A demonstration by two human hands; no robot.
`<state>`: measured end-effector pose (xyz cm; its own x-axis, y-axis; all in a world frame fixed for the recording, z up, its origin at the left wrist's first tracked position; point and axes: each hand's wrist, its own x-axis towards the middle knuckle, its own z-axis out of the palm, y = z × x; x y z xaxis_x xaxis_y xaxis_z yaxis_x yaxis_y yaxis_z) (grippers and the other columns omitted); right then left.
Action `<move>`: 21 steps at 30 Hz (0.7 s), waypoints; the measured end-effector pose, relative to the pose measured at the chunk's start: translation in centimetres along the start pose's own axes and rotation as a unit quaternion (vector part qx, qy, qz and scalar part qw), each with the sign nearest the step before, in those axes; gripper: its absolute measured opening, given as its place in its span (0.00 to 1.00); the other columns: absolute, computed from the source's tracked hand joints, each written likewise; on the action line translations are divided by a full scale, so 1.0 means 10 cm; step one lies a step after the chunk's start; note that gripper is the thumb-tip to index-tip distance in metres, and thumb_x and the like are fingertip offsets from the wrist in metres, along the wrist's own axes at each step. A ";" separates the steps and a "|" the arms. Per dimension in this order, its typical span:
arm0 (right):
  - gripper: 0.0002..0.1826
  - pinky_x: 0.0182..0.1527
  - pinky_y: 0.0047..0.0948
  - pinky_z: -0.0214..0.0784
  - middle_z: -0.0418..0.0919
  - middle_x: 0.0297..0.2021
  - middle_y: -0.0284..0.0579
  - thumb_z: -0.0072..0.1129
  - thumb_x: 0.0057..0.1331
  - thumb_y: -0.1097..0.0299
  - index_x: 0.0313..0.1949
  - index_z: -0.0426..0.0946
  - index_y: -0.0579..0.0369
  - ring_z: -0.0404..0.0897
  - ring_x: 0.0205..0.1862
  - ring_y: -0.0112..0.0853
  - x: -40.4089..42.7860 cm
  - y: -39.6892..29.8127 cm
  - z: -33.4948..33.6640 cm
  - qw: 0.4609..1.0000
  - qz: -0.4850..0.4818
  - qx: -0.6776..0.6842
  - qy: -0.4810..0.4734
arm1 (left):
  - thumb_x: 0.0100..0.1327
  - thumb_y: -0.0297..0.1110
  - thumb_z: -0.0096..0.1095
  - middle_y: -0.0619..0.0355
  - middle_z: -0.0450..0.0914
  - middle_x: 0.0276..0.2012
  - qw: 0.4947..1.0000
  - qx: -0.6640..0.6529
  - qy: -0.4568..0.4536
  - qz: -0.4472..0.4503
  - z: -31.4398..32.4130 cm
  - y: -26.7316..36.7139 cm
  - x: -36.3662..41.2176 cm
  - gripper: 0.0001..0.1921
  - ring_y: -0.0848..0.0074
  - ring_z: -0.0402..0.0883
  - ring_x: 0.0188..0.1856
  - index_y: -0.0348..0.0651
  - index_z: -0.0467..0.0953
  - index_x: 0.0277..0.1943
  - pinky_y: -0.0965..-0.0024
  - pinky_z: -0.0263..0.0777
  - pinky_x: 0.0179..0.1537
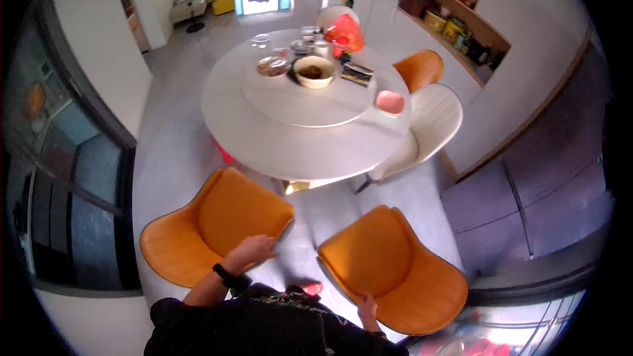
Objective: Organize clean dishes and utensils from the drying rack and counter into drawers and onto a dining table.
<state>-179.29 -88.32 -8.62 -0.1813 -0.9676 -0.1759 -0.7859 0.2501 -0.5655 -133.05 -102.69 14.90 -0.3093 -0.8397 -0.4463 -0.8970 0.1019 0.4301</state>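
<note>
My left hand [253, 251], with a dark band on its wrist, is over the near side of an orange upholstered chair [237, 207]. Whether it touches the seat I cannot tell. My right hand [367, 305] is at the edge of a second orange chair [381, 247], its fingers partly bent. Nothing can be made out in either hand. Between the two chairs a red shoe [312, 288] shows on the floor. Beyond them stands a round white dining table [277, 153] with a raised round turntable [306, 109].
The turntable carries a cream bowl [324, 81] with dark food, a foil-covered dish [273, 66], and a dark box [357, 74]. A pink bowl [390, 102] and a red plastic bag [347, 29] rest farther right. White [435, 113] and orange [423, 66] chairs flank the table.
</note>
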 end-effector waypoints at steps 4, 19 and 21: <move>0.10 0.30 0.37 0.75 0.82 0.29 0.49 0.57 0.54 0.70 0.36 0.80 0.59 0.83 0.31 0.33 -0.26 0.19 0.36 0.983 -0.015 0.071 -0.170 | 0.64 0.50 0.56 0.46 0.79 0.44 0.995 -0.049 0.080 0.027 -0.05 -0.35 -0.54 0.21 0.54 0.78 0.47 0.41 0.76 0.48 0.55 0.72 0.48; 0.23 0.49 0.39 0.71 0.77 0.44 0.49 0.63 0.53 0.62 0.49 0.73 0.54 0.77 0.46 0.43 -1.49 -3.16 1.66 0.963 -0.178 -0.081 -0.186 | 0.56 0.36 0.68 0.49 0.80 0.43 0.941 -0.116 0.310 -0.071 -0.06 -2.68 -3.90 0.17 0.55 0.79 0.45 0.40 0.78 0.47 0.58 0.72 0.47; 0.22 0.50 0.42 0.70 0.77 0.44 0.49 0.62 0.53 0.56 0.45 0.75 0.52 0.77 0.47 0.44 -1.53 -3.44 1.81 0.948 -0.184 -0.158 -0.205 | 0.56 0.37 0.68 0.50 0.80 0.44 0.923 -0.180 0.329 -0.084 0.04 -2.96 -4.21 0.17 0.56 0.79 0.45 0.40 0.78 0.47 0.59 0.71 0.48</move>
<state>-138.82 -81.47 -1.04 0.3335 -0.8760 -0.3484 -0.9010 -0.1875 -0.3912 -93.62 -70.15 20.64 0.1906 -0.9816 -0.0081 -0.7149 -0.1444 0.6841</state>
